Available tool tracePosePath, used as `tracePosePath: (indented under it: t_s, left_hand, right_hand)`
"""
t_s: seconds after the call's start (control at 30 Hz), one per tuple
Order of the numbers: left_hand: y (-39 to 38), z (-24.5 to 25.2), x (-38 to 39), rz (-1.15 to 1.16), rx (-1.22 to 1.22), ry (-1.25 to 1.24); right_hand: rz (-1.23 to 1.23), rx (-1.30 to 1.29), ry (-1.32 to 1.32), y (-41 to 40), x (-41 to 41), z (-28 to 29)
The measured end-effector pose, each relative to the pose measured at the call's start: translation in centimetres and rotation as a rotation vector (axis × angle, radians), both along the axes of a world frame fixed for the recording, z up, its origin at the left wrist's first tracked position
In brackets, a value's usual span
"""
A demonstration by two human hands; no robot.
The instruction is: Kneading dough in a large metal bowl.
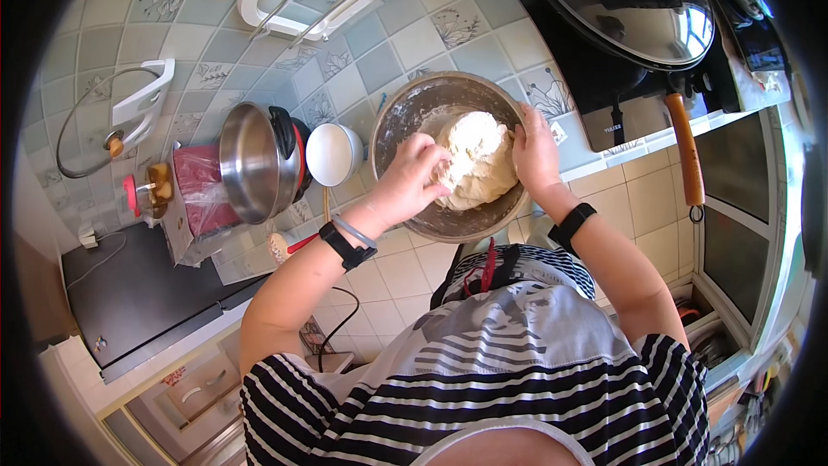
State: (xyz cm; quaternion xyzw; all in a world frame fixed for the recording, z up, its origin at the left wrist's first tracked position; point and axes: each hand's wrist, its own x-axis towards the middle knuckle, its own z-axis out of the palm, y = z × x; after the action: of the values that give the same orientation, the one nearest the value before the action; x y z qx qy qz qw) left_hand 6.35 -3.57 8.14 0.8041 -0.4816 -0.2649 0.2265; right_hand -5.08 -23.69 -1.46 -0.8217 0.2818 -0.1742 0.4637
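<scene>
A lump of pale, shaggy dough (482,158) lies in a deep round metal bowl (446,226) with flour smeared on its inner wall. My left hand (414,175) reaches over the near left rim, its curled fingers and thumb pinching the left side of the dough. At the bowl's right side, my right hand (535,149) grips the rim, with the thumb inside beside the dough. The fingers outside the rim are partly hidden.
Left of the bowl are a white saucepan (330,155), a stainless steel pot (249,162) and a jar with a pink lid (155,191). A lidded pan (627,6) stands on the black cooktop (605,116) at right, its wooden handle (686,149) jutting past the counter edge.
</scene>
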Motion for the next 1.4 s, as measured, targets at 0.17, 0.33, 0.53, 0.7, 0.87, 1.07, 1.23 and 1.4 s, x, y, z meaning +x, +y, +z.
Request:
tracePosePath:
  t_s: [0.17,0.33,0.53,0.7,0.87,1.07,1.23,1.4]
  left_hand:
    - [0.2,-2.4,-0.5,0.017,0.041,-0.146]
    - [-0.7,-5.7,0.7,0.041,0.122,-0.280]
    - [-1.3,-7.8,1.8,0.022,0.212,-0.330]
    - [-2.2,-9.2,2.3,0.104,0.345,-0.354]
    - [-2.7,-7.2,2.9,0.124,0.469,-0.329]
    - [-4.2,-1.2,2.6,0.039,0.342,-0.271]
    - [-4.2,-4.4,3.8,-0.207,0.330,-0.310]
    - [-5.0,-7.2,3.1,-0.243,0.376,-0.496]
  right_hand:
    - [0.091,0.023,0.040,-0.7,0.4,0.0]
    - [0.143,-0.028,0.058,-0.8,0.5,0.1]
    - [0.167,-0.045,0.108,-0.8,0.2,-0.1]
    - [0.192,-0.082,0.118,-0.9,0.2,-0.2]
    - [0.180,-0.100,0.131,-0.8,0.6,0.1]
    - [0.155,-0.098,0.147,-1.2,0.6,0.1]
    - [0.170,-0.084,0.154,-0.6,0.4,0.4]
    - [0.176,-0.074,0.143,-0.9,0.2,0.1]
